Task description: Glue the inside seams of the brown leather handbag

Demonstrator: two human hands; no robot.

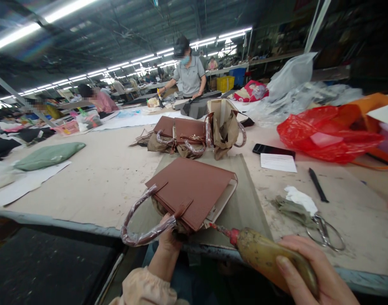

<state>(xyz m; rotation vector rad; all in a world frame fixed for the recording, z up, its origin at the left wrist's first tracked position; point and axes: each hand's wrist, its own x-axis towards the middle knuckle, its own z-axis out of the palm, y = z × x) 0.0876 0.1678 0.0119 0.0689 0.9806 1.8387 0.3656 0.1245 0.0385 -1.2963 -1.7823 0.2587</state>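
Observation:
A brown bag (194, 186) lies on a greenish mat (251, 203) at the table's near edge, its plastic-wrapped handle (130, 224) hanging toward me. My left hand (170, 237) is closed on the bag's near edge under the handle; its fingertips are mostly hidden. In my right hand (305, 267) is a yellowish glue bottle (270, 258), with the thumb and fingers wrapped round it. The bottle's red-stained nozzle points left, its tip close to the bag's near corner. Whether the tip touches the bag cannot be made out.
More brown bags (190, 131) stand beyond the mat. At the right are scissors (322, 231), a cloth (292, 209), a black pen-like tool (317, 184), a phone (273, 150) and a red plastic bag (327, 131). A green pouch (50, 156) lies left. Across the table a person (190, 74) works.

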